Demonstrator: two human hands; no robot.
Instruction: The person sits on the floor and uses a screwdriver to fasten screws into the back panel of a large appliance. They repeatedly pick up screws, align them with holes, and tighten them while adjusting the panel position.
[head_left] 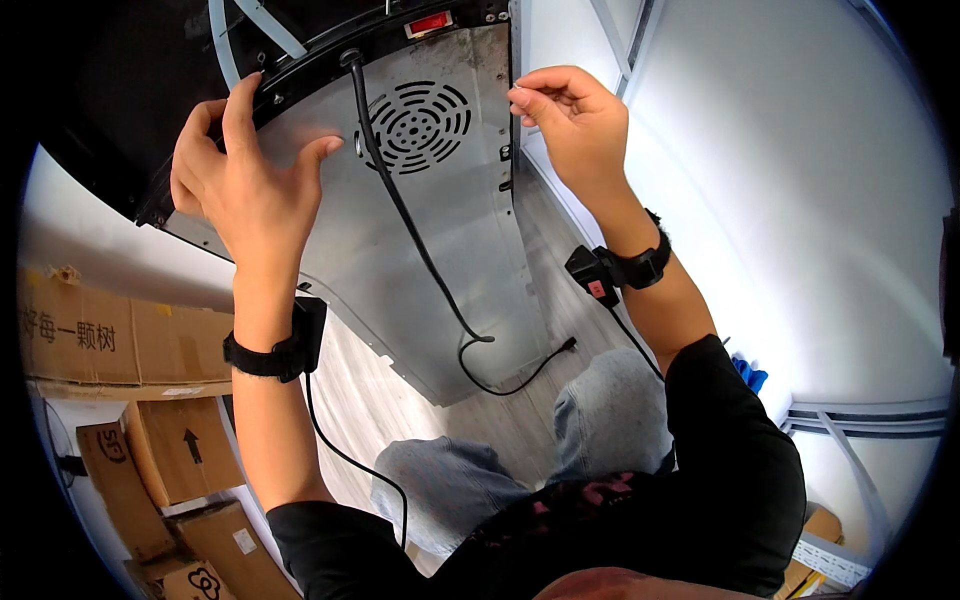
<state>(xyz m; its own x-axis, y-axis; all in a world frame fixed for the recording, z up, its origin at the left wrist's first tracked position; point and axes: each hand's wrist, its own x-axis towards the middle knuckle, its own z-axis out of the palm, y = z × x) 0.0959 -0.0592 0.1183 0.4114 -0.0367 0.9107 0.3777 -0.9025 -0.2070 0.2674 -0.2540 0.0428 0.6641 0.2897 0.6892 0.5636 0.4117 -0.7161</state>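
Note:
A large machine with a grey metal back panel (390, 250) stands in front of me, under a black top (130, 100). The panel has a round slotted vent (413, 130). My left hand (245, 180) is at the black rim on the left, fingers spread and curved, the thumb well apart; the index fingertip is by a small screw (262, 62). My right hand (578, 120) is raised beside the panel's right edge, thumb and index finger pinched together. Anything between those fingertips is too small to name. A black power cord (405, 215) hangs down the panel between my hands.
A red rocker switch (430, 24) sits at the panel's top. The cord's plug (570, 344) ends near my knees. Cardboard boxes (180, 450) are stacked at the left. A white wall (760, 200) and metal framing (870, 415) stand at the right. Wires run from both wrist straps.

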